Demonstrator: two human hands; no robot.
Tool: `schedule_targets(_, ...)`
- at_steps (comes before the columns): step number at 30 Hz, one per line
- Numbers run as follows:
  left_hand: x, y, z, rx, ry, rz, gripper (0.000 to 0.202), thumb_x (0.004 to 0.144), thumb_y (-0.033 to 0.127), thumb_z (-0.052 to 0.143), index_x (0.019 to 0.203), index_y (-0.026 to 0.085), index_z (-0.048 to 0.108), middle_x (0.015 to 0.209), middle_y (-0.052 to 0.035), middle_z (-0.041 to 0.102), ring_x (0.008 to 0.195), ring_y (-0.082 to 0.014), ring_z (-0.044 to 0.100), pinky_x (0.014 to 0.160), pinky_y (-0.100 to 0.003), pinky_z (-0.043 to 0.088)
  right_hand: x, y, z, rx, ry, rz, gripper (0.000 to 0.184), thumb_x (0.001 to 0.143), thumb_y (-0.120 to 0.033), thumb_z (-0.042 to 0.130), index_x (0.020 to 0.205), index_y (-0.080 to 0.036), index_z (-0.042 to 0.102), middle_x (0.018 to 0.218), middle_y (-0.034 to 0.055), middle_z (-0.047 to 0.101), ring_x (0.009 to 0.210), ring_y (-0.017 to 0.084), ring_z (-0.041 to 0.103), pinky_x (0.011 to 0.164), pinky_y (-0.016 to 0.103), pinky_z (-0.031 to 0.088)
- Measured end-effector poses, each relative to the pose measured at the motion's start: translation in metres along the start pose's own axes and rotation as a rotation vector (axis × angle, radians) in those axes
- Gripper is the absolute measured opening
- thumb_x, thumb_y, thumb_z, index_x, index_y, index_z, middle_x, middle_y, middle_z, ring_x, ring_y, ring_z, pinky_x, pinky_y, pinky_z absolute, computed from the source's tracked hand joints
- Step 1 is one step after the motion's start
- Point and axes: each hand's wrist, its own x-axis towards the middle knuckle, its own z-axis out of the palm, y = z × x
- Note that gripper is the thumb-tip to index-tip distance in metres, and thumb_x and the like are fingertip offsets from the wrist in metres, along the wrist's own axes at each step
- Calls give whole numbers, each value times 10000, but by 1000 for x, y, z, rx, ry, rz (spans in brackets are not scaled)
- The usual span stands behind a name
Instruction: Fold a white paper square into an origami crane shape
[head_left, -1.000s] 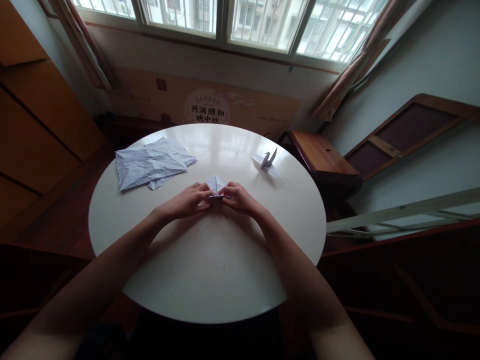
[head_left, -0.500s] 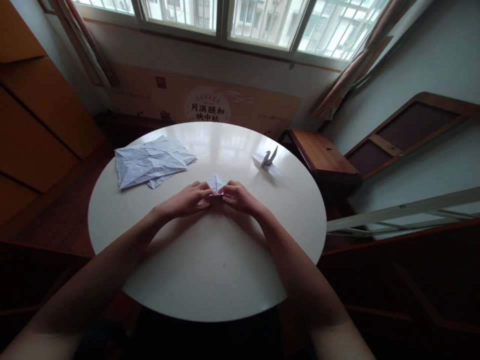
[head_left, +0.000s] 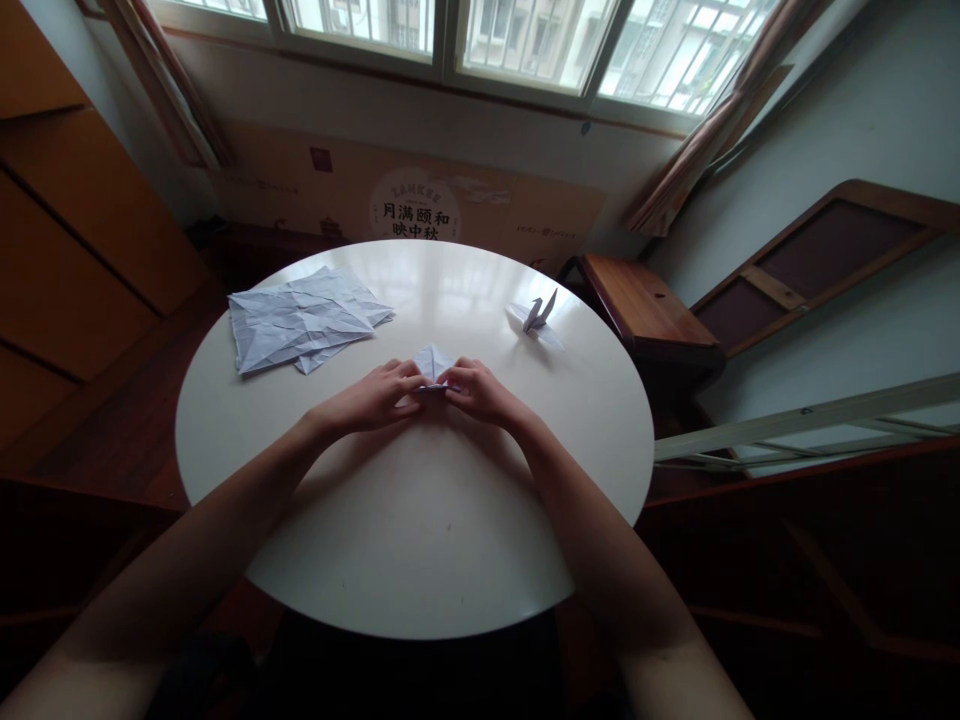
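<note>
Between my two hands is a small piece of folded white paper, its pointed end facing away from me. My left hand pinches the near left edge with its fingers closed. On the near right edge, my right hand grips the same paper, thumb and fingers together. The fingers cover both sides of the folds. A finished-looking paper crane stands at the far right of the table. Creased white paper sheets lie in an overlapping pile at the far left.
All of this rests on a round white table. Beyond its right edge stands a wooden stool-like piece of furniture. A window and a printed panel are in front of me, with an orange cabinet to the left.
Both hands stay on the folded paper in nearly the same pose. The whole view has shifted very slightly; the crane and the sheets have not moved on the table.
</note>
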Motion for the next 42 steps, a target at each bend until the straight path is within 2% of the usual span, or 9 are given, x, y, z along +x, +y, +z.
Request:
schedule_targets(26, -1, -3, 2, -4, -4, 11, 287, 965, 277, 589, 1241, 213, 636, 1138, -92, 589, 1072, -273, 530, 947, -398, 456, 0, -1, 0, -13, 3, 10, 127, 881, -170, 666, 977, -201, 743, 918, 47, 591, 899, 197, 539, 866, 334, 432)
schedule_targets(42, 0, -1, 1, 16, -17, -4, 301, 962, 299, 583, 1252, 232, 628, 1154, -85, 583, 1093, -274, 522, 968, -400, 451, 1, -1, 1, -16, 5, 16, 127, 875, -164, 672, 974, -198, 743, 917, 49, 593, 885, 197, 544, 859, 334, 435)
